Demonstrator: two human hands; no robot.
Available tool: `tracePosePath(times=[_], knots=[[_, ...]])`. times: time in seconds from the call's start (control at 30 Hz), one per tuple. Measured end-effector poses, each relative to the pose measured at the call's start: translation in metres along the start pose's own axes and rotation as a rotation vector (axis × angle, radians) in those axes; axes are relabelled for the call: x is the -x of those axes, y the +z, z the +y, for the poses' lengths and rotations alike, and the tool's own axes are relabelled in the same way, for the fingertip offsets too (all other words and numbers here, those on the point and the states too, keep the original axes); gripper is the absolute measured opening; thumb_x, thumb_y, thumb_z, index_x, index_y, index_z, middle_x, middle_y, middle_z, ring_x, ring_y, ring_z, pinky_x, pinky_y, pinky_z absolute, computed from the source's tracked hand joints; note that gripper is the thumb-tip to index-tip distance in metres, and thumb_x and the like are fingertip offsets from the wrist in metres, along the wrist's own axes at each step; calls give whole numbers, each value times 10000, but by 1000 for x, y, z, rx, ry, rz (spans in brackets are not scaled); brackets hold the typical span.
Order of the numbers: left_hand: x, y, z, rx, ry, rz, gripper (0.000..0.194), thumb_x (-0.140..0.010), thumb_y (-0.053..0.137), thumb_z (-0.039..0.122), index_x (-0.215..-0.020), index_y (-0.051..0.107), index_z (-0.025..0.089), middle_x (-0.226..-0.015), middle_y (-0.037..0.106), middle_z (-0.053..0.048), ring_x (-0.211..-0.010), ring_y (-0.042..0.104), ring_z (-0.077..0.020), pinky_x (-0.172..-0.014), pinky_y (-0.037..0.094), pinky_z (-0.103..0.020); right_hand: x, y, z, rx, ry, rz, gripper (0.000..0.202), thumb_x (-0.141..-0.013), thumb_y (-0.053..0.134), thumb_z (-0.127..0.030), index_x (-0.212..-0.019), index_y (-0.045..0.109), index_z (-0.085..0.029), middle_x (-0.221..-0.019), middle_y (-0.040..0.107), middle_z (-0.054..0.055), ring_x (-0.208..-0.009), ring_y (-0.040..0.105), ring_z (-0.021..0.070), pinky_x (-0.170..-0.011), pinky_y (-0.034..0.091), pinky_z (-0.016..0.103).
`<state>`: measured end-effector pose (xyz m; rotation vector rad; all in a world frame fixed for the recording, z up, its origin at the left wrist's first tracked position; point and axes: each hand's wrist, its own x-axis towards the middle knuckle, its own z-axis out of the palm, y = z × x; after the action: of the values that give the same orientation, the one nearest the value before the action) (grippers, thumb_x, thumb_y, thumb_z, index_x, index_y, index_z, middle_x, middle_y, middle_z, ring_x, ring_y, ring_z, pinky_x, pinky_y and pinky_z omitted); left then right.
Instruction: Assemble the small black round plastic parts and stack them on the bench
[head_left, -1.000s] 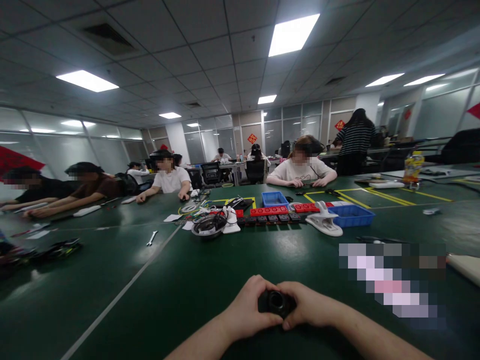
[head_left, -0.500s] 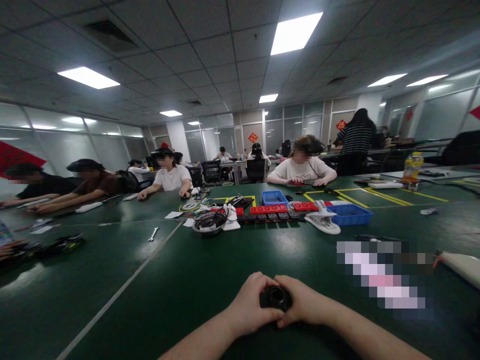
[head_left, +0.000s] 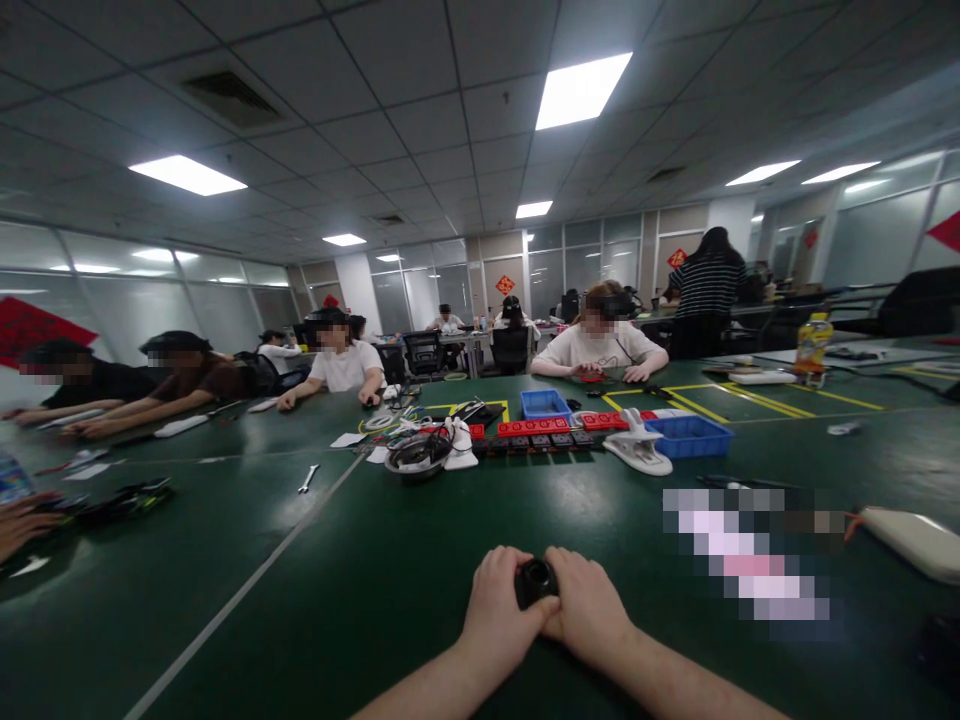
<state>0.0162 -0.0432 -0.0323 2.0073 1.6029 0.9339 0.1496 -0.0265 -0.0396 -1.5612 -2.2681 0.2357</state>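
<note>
My left hand (head_left: 495, 605) and my right hand (head_left: 587, 600) meet low in the middle of the head view, above the green table (head_left: 360, 600). Between them they grip a small black object with a round, lens-like opening (head_left: 537, 578) facing up. Fingers of both hands wrap its sides, and the thumbs come together at its near edge. Much of the object is covered by my hands, so its exact kind does not show.
Ahead lie a black bowl of cables (head_left: 418, 455), red socket blocks (head_left: 534, 427), a white clip stand (head_left: 639, 445) and a blue bin (head_left: 688, 436). A wrench (head_left: 308, 478) lies left. At right are a pale case (head_left: 915, 540) and a bottle (head_left: 814, 348). Several people sit around.
My right hand has shifted left and closed further around the black object, covering more of it. The object sits slightly further left and higher in view. My camera view has tilted slightly.
</note>
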Motion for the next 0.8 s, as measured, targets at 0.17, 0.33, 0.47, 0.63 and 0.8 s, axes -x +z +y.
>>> tracePosePath(times=[0.17,0.33,0.47,0.63,0.8], knots=[[-3,-12,-6,60,79,-141,318,-587,644,264,-861,503,185,-880,480,-11,-847,441,-169,-744,347,-268,-6,-14,19,-458,-155,-225,766,-484,691,-316,-1167,375,-178,-1128,482,78,-1000,455,238,-837,341,327],[-5,-23,-11,164,160,-350,374,-571,666,262,-904,511,194,-914,463,-2,-838,444,-152,-717,358,-235,-8,-29,24,-692,-203,-527,560,-515,670,-172,-1048,500,-167,-992,570,15,-891,518,188,-773,393,269],[-6,-24,-11,197,177,-391,367,-572,668,249,-903,518,196,-876,458,10,-782,447,-133,-666,357,-213,-9,-28,23,-687,-191,-569,496,-518,675,-183,-994,540,-161,-914,589,-7,-835,528,176,-730,400,249],[-7,-24,-10,173,206,-365,383,-558,684,263,-903,531,198,-886,460,4,-819,450,-143,-698,363,-225,-11,-22,27,-668,-201,-562,454,-517,687,-208,-949,559,-161,-861,584,-17,-793,526,164,-682,401,231],[-7,-28,-8,138,265,-347,396,-560,688,278,-921,542,207,-902,488,-4,-869,453,-159,-751,367,-248,-12,-22,29,-619,-184,-540,450,-488,712,-216,-912,574,-159,-827,571,-23,-758,519,155,-653,397,219]])
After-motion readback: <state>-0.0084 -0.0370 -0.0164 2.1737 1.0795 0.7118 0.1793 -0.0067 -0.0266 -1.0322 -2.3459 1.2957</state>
